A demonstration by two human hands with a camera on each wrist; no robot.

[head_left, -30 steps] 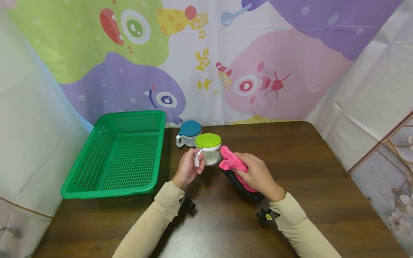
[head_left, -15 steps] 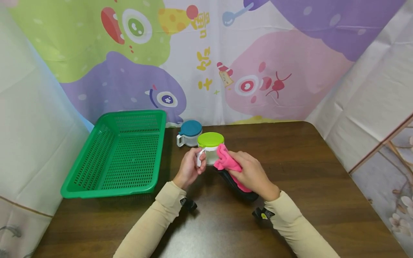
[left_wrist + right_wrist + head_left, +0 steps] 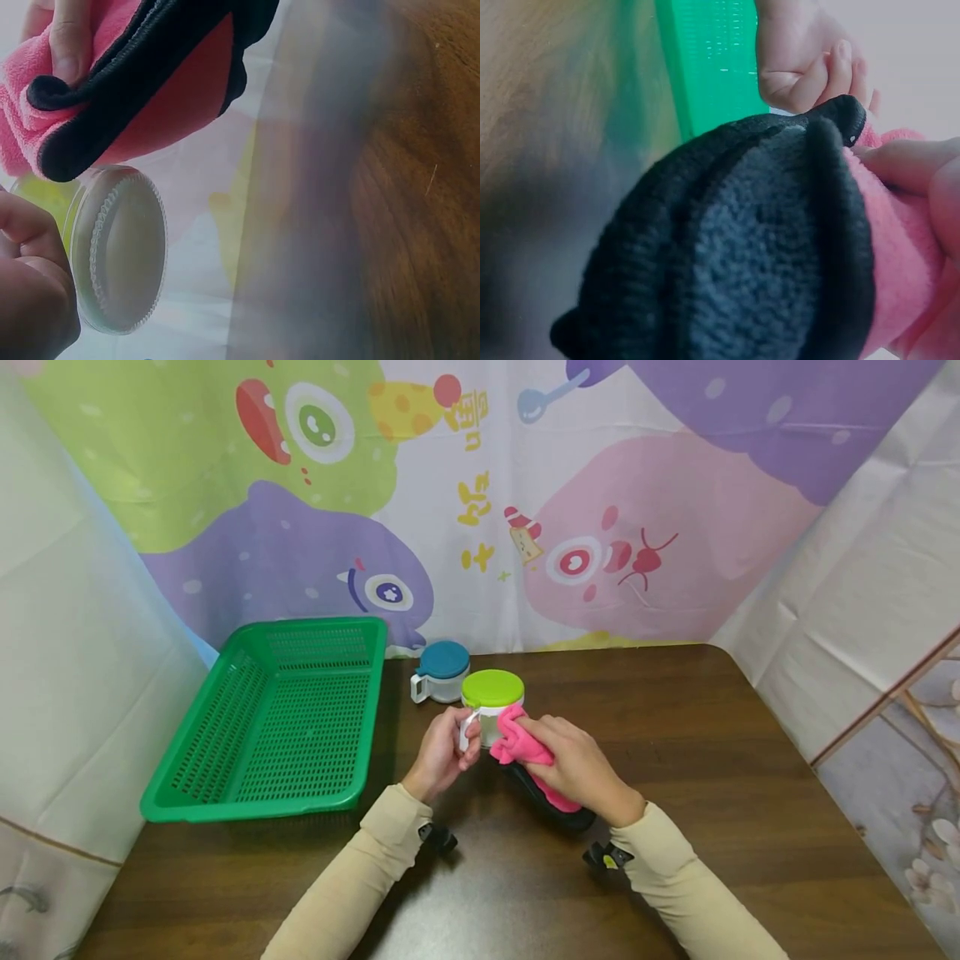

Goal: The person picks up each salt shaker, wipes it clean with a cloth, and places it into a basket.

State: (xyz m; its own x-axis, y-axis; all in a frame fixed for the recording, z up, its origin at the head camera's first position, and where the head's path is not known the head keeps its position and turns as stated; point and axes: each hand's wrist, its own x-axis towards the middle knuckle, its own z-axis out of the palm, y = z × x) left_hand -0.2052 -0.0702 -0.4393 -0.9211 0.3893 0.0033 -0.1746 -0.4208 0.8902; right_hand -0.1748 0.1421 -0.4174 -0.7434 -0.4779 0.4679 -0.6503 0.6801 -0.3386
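Observation:
A clear jar (image 3: 488,727) with a lime-green lid (image 3: 492,688) is held up over the table; the left wrist view shows its ridged glass bottom (image 3: 129,251). My left hand (image 3: 441,749) grips the jar by its white handle (image 3: 467,733). Bunched in my right hand (image 3: 581,768) is a pink and black cloth (image 3: 522,746), whose folded end touches the side of the jar. The black side of the cloth (image 3: 750,247) fills much of the right wrist view, hiding the jar there.
Behind the green-lidded jar stands a second jar (image 3: 442,672) with a blue lid and white handle. A green perforated basket (image 3: 360,735) sits on the left of the brown wooden table (image 3: 712,793). A cartoon-printed curtain (image 3: 480,610) hangs along the back.
My right hand has brought the cloth leftward from beside the jar onto its side, then slightly down. My left hand and the jar have shifted a little to the right.

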